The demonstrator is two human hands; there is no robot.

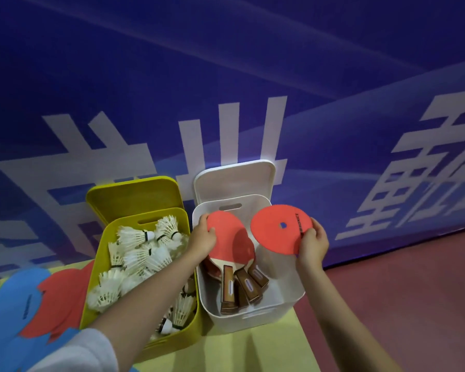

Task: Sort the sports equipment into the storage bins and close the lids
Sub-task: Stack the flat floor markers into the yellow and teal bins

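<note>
Nearest, a grey sleeve (73, 350) covers the left arm, which crosses over the yellow bin (97, 264) heaped with white feather shuttlecocks (134, 253). Left of that bin, flat red discs (59, 299) and blue discs (6, 312) lie overlapping on a yellow mat (266, 347); dark print on them is too blurred to read. The left hand (200, 238) pinches the edge of a red table tennis paddle (227, 237) over the white bin (293, 285), where more paddles (246, 285) lie with handles pointing near. The right hand (313, 244) grips a red disc (278, 229) with a centre hole, just above the bin's right rim; its black brand lettering is not legible. Both lids, yellow lid (134, 194) and white lid (234, 181), stand open against a blue banner (226, 76) bearing large white characters.
</note>
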